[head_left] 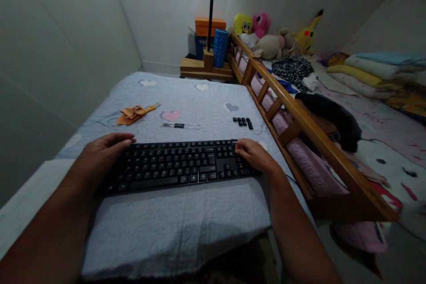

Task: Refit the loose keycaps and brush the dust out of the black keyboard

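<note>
Keyboard (173, 163), likely light and stiff, suits holding by its ends, where left hand (105, 153) and right hand (255, 156) clasp it.

A black keyboard (176, 164) with small pale markings on its keys (207, 169) lies flat, face up, across the middle of the frame, its left end slightly lower and both ends partly hidden.

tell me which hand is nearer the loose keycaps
Right. The right hand is at the right end of the keyboard, on the near side of the keycaps; the left hand is at the opposite end, farther away.
</note>
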The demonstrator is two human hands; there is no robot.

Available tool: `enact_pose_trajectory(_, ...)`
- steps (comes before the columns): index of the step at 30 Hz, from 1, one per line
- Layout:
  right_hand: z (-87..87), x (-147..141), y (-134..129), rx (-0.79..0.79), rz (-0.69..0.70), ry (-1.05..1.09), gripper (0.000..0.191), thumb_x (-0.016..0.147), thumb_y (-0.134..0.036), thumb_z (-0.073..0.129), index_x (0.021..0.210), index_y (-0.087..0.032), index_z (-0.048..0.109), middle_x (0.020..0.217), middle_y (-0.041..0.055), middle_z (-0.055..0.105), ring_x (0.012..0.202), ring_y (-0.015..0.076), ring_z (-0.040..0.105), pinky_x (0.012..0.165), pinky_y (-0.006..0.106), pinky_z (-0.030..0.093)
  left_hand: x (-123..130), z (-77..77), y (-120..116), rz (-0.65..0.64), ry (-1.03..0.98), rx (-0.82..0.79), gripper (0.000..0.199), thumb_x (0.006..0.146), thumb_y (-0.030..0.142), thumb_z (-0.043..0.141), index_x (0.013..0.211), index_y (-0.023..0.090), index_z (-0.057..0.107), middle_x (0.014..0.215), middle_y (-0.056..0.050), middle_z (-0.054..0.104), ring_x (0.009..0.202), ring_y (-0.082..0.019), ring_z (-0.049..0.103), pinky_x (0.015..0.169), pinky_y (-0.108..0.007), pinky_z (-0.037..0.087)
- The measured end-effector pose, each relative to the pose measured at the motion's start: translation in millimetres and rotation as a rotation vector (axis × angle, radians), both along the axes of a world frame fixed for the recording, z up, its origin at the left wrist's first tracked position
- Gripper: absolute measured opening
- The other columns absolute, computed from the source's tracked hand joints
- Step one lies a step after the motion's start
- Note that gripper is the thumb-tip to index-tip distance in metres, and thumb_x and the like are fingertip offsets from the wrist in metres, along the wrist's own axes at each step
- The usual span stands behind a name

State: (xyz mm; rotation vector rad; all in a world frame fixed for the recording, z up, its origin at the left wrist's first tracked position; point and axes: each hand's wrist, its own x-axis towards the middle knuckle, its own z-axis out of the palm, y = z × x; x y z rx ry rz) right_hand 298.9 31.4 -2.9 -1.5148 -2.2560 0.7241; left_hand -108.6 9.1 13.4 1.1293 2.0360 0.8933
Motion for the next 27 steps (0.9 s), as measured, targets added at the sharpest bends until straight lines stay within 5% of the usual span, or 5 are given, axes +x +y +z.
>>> enact_pose_trajectory(16,-1.3,-1,-3,0.016,-0.036,-0.013,0.012,0.087,-0.012,0.056,0.080,-0.021,0.055,0.082,0.0015,0.061,0.079,0.0177,0.055,0.073,0.028,0.038,-4,-4.2,1,-0.024,-0.011,0.023,0.045,0.070,0.046,0.069,0.108,0.023,0.074,0.114,-0.006,0.075,0.104,-0.028,0.066,0.099,-0.040,0.048)
enact_pose_trajectory(27,-7.0,10,0,-0.054,-0.193,0.340,0.009,0.083,-0.027,0.056,0.088,-0.021,0.061,0.076,-0.0021,0.060,0.072,0.0164,0.056,0.068,0.028,0.042,-3,-4.2,1,-0.023,-0.009,0.024,0.044,0.070,0.045,0.068,0.107,0.023,0.073,0.114,-0.005,0.075,0.103,-0.026,0.066,0.099,-0.038,0.048)
